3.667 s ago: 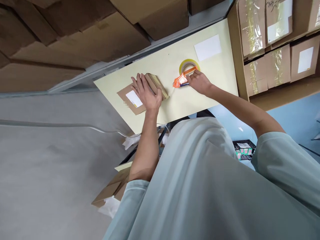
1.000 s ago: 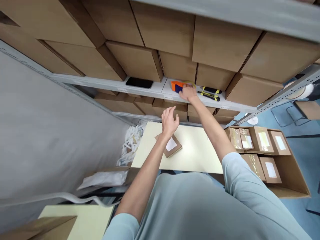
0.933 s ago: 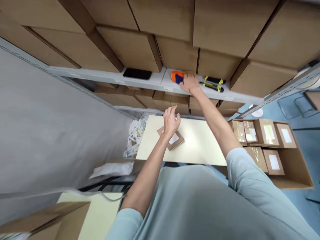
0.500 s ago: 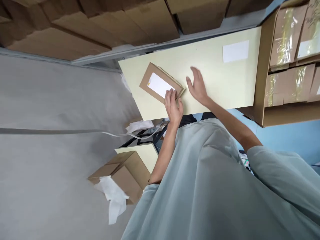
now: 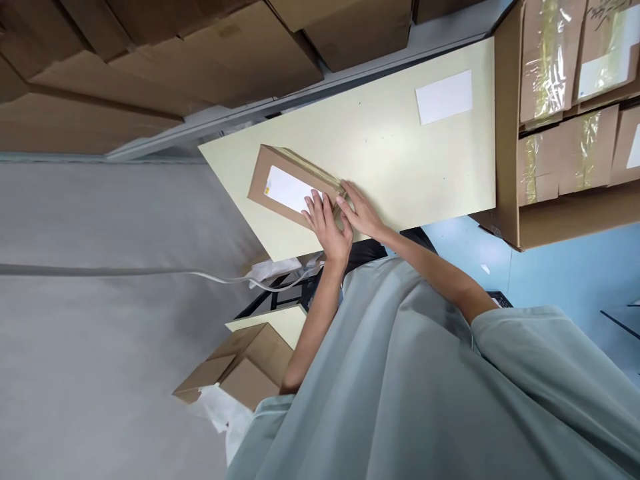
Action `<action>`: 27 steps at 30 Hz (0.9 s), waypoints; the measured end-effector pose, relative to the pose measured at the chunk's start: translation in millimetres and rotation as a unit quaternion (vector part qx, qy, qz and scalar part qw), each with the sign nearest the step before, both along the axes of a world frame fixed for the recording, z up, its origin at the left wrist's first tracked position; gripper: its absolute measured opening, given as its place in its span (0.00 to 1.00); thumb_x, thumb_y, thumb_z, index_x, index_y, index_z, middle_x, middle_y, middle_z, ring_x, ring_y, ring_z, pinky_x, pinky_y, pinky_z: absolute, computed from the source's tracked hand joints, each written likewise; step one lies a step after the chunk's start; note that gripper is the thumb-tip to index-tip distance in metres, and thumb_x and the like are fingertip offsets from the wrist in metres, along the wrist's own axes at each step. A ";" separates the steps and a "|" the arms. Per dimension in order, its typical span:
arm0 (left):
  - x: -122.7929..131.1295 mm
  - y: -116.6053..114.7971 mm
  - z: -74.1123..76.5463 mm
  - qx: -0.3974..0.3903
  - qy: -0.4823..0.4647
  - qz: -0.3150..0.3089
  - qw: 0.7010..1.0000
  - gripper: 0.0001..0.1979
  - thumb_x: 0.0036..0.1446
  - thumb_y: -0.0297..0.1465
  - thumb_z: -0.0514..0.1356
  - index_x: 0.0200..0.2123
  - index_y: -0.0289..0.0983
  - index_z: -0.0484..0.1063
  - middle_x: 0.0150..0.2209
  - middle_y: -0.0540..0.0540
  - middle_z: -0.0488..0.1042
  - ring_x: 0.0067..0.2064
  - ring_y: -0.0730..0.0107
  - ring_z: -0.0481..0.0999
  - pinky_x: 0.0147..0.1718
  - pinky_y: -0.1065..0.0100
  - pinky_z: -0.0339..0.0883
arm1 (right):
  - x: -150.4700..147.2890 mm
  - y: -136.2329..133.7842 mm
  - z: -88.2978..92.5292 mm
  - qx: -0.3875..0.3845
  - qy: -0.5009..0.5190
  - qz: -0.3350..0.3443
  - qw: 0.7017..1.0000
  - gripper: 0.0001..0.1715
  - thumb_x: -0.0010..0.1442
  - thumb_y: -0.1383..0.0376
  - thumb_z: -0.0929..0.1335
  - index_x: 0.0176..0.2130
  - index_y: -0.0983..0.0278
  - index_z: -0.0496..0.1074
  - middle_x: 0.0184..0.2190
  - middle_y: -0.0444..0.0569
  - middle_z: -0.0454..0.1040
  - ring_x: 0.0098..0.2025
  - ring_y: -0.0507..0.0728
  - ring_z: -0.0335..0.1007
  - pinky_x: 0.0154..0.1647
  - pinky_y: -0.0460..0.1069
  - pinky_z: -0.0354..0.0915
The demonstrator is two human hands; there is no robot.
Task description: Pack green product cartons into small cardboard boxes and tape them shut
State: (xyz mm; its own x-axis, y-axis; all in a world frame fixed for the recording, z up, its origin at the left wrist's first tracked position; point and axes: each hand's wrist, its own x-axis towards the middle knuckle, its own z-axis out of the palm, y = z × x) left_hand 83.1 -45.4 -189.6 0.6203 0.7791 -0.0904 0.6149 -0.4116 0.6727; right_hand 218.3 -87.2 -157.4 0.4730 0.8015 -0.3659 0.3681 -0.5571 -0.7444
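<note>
A long brown cardboard box (image 5: pixel 257 181) lies at a slant on the cream tabletop (image 5: pixel 395 180). On its upper face is a white label (image 5: pixel 286 189) with a small yellow mark. My left hand (image 5: pixel 329 229) rests on the right part of that face, fingers spread over the label's end and the cardboard beside it. Against the box's right end lies my right hand (image 5: pixel 362 213), its fingers stretched out and lightly apart. The corner between the two hands is partly hidden.
A white paper sheet (image 5: pixel 444 97) lies on the tabletop's right part. A large open carton (image 5: pixel 507 133) with several taped boxes stands at the right. More cardboard boxes (image 5: pixel 240 53) line the far side. An open box (image 5: pixel 250 380) with white wrapping sits lower left, below a grey cable (image 5: pixel 125 271).
My right hand has moved left from above the tabletop onto the box's right end. My left hand stays on the label side. The whole view has shifted a little.
</note>
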 end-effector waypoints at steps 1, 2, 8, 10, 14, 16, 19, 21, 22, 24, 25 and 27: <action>0.0 0.3 -0.1 -0.002 0.002 -0.003 1.000 0.39 0.80 0.38 0.51 0.87 0.36 0.49 0.88 0.31 0.46 0.90 0.46 0.32 0.86 0.32 0.28 | 4.1 7.1 2.7 -0.002 -0.004 0.008 1.000 0.44 0.86 0.42 0.56 0.84 0.63 0.62 0.85 0.57 0.62 0.89 0.60 0.53 0.90 0.59 0.53; 0.1 1.0 -0.4 -0.005 0.005 -0.006 1.000 0.39 0.79 0.38 0.52 0.87 0.36 0.48 0.88 0.32 0.45 0.90 0.46 0.31 0.86 0.32 0.28 | 8.3 14.5 6.3 -0.006 -0.007 0.016 1.000 0.43 0.86 0.42 0.56 0.83 0.61 0.65 0.83 0.55 0.66 0.87 0.61 0.56 0.89 0.59 0.55; 10.6 -1.3 -1.0 -0.007 0.009 -0.016 1.000 0.44 0.76 0.37 0.56 0.88 0.35 0.45 0.89 0.32 0.43 0.90 0.42 0.29 0.86 0.30 0.28 | 36.1 48.7 26.1 -0.030 0.019 0.089 0.995 0.38 0.88 0.43 0.53 0.74 0.54 0.77 0.69 0.47 0.84 0.73 0.60 0.79 0.74 0.54 0.73; 17.8 -8.1 4.9 -0.005 -0.002 -0.006 1.000 0.44 0.76 0.39 0.57 0.88 0.33 0.46 0.89 0.31 0.43 0.90 0.39 0.31 0.85 0.28 0.30 | 47.7 53.5 26.7 -0.039 0.015 0.115 0.992 0.37 0.88 0.43 0.54 0.73 0.54 0.79 0.67 0.47 0.85 0.72 0.61 0.80 0.73 0.55 0.73; 24.8 -6.1 25.8 -0.027 -0.023 0.006 0.999 0.38 0.77 0.41 0.58 0.83 0.32 0.60 0.86 0.29 0.53 0.88 0.33 0.48 0.85 0.32 0.47 | 69.8 60.4 26.9 -0.068 -0.006 0.179 0.981 0.35 0.87 0.44 0.59 0.75 0.56 0.77 0.73 0.51 0.80 0.76 0.63 0.75 0.79 0.59 0.68; 18.4 17.1 32.9 -0.061 -0.039 0.007 0.997 0.31 0.77 0.41 0.56 0.76 0.33 0.71 0.81 0.28 0.66 0.83 0.33 0.63 0.82 0.35 0.57 | 75.8 61.4 32.2 -0.081 -0.044 0.189 0.978 0.36 0.87 0.44 0.59 0.75 0.59 0.77 0.75 0.56 0.78 0.78 0.64 0.73 0.81 0.61 0.65; -0.4 79.3 27.5 -0.079 -0.079 0.095 0.989 0.28 0.77 0.43 0.56 0.70 0.33 0.76 0.73 0.27 0.76 0.78 0.33 0.71 0.82 0.34 0.58 | 75.8 57.0 47.9 -0.151 -0.133 0.088 0.976 0.45 0.85 0.37 0.55 0.68 0.66 0.81 0.69 0.66 0.81 0.73 0.68 0.78 0.77 0.63 0.70; -9.3 124.6 15.2 -0.082 -0.101 0.171 0.977 0.32 0.75 0.46 0.58 0.72 0.31 0.73 0.77 0.25 0.71 0.81 0.32 0.65 0.84 0.33 0.52 | 70.6 52.5 59.5 -0.217 -0.127 -0.005 0.968 0.52 0.84 0.34 0.51 0.65 0.69 0.81 0.63 0.70 0.84 0.65 0.70 0.84 0.68 0.62 0.78; -10.6 144.2 9.1 -0.102 -0.099 0.199 0.970 0.35 0.74 0.48 0.59 0.72 0.30 0.72 0.77 0.24 0.70 0.82 0.32 0.64 0.84 0.33 0.50 | 66.7 50.9 64.4 -0.240 -0.091 -0.042 0.966 0.54 0.84 0.34 0.50 0.64 0.71 0.80 0.60 0.71 0.85 0.60 0.69 0.87 0.62 0.60 0.81; -7.9 172.4 2.0 -0.180 -0.073 0.195 0.961 0.35 0.73 0.52 0.60 0.67 0.28 0.76 0.73 0.20 0.74 0.79 0.31 0.68 0.82 0.33 0.56 | 56.6 50.0 71.2 -0.247 0.019 -0.093 0.964 0.53 0.85 0.36 0.48 0.66 0.72 0.77 0.56 0.69 0.86 0.51 0.63 0.89 0.54 0.54 0.84; -5.4 180.4 2.0 -0.214 -0.060 0.173 0.960 0.34 0.74 0.55 0.59 0.62 0.29 0.78 0.70 0.19 0.77 0.76 0.30 0.72 0.79 0.33 0.60 | 50.6 50.6 73.6 -0.234 0.074 -0.112 0.963 0.51 0.86 0.38 0.48 0.67 0.72 0.76 0.55 0.67 0.86 0.48 0.61 0.88 0.52 0.52 0.84; -3.1 185.3 8.4 -0.247 -0.049 0.126 0.959 0.34 0.75 0.59 0.55 0.54 0.33 0.81 0.64 0.20 0.82 0.70 0.30 0.78 0.74 0.35 0.67 | 37.3 51.3 78.0 -0.195 0.147 -0.140 0.959 0.48 0.86 0.40 0.49 0.66 0.70 0.77 0.53 0.64 0.87 0.46 0.59 0.88 0.52 0.50 0.83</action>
